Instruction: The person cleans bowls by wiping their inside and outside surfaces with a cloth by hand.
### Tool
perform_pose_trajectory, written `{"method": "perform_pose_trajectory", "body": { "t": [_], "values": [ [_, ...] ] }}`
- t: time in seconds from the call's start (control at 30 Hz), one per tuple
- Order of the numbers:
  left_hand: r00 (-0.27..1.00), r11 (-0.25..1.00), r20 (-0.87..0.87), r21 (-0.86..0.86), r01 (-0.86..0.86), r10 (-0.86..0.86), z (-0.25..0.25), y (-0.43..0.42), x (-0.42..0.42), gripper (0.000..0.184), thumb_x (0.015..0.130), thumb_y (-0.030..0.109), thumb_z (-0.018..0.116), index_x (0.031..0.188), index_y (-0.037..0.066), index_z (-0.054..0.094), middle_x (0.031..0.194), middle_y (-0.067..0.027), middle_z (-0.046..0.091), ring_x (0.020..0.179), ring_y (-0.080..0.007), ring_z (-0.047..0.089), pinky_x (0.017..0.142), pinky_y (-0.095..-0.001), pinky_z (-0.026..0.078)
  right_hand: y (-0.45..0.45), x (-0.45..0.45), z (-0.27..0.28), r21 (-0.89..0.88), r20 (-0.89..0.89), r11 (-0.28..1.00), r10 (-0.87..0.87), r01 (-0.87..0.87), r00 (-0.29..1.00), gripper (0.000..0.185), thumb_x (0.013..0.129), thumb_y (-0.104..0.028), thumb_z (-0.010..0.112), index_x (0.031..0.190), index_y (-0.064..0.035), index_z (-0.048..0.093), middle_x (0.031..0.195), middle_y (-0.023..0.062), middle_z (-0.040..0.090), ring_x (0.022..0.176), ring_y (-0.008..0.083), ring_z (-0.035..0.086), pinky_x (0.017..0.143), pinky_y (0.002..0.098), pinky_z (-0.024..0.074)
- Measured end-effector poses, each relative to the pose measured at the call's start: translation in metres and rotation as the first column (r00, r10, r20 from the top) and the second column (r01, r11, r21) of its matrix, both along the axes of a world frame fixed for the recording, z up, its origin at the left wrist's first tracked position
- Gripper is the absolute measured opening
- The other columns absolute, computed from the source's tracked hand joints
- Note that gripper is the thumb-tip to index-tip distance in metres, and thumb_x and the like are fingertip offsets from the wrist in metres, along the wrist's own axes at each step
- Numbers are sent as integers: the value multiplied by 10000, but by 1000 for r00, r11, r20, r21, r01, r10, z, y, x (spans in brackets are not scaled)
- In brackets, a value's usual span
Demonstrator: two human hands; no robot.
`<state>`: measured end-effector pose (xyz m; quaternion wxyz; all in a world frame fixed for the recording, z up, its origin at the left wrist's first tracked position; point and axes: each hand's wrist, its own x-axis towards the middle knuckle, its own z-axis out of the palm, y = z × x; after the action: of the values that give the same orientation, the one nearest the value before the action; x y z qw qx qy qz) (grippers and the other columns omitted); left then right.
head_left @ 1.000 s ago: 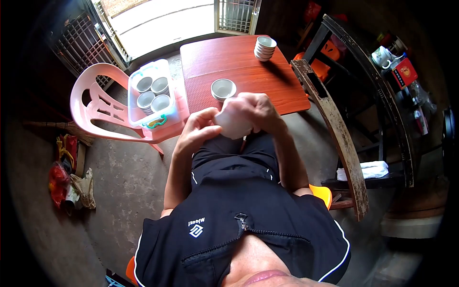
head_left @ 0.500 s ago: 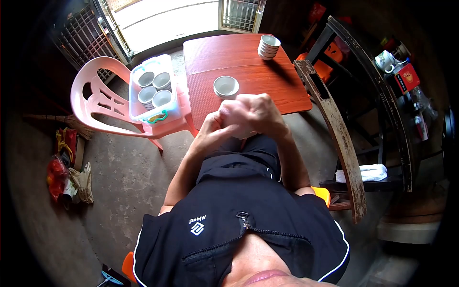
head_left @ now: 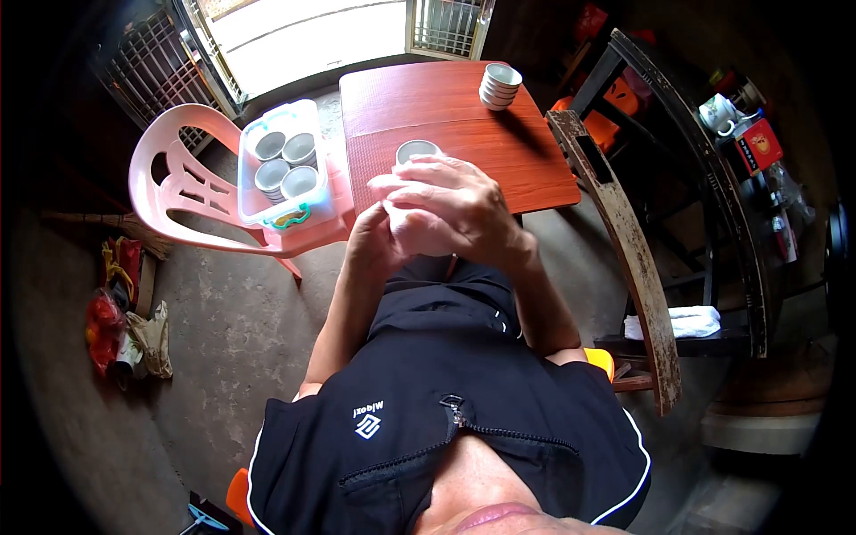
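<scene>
Both my hands meet above the near edge of the red-brown table. My left hand has its thumb up and its fingers closed around something pale pinkish-white, mostly covered and too bright to make out. My right hand lies over it from the right, fingers stretched out leftward and slightly apart. Just beyond the fingers, a small white bowl stands on the table, its near part hidden by my right hand. At the table's far right corner is a stack of several white bowls.
On a pink plastic chair to the left sits a clear plastic box holding stacks of bowls. A worn wooden chair or bench frame stands close on the right, with a white cloth behind it. Bags lie on the floor at left.
My right hand has gone from a closed, bent grip to outstretched fingers laid across the left. Both hands have shifted slightly; the bowls and box stay in place.
</scene>
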<state>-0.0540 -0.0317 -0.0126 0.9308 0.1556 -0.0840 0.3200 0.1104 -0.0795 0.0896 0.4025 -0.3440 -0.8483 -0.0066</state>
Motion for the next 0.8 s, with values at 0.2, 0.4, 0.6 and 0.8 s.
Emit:
{"method": "perform_pose_trajectory", "body": {
  "t": [0.2,0.4,0.6,0.8],
  "values": [
    [992,958,-62,-257,-124,112,20,-4,2,442,945,348,493,1228,9,515,1181,-156,598,1078,-270,583,918,-414,481,-5,-25,-65,368,-412,869,-167,331,896,258,856,-261,594,1047,-87,600,1176,129,564,1105,351,529,926,464,427],
    [910,954,-287,101,-283,300,18,-13,10,342,896,197,576,1155,-20,521,1041,-102,617,929,-192,618,823,-318,504,-8,-15,3,-151,-28,964,-225,218,974,233,787,-201,566,980,-99,648,1002,132,611,932,317,599,833,421,483],
    [897,926,-234,146,-348,374,22,-12,8,493,839,207,629,1240,-33,470,1165,-118,584,1036,-203,589,908,-320,461,1,-18,-29,-199,-540,969,-231,144,810,252,842,-118,489,1033,-23,624,1063,152,631,1019,303,579,905,381,452],
    [820,843,-243,305,-443,519,32,-16,7,365,877,160,590,1176,-40,531,1084,-102,617,989,-157,593,904,-295,449,4,-24,-52,-90,-631,981,-191,174,752,259,853,-170,548,1057,-18,596,1121,174,584,1055,308,544,931,400,417]
  ]
}}
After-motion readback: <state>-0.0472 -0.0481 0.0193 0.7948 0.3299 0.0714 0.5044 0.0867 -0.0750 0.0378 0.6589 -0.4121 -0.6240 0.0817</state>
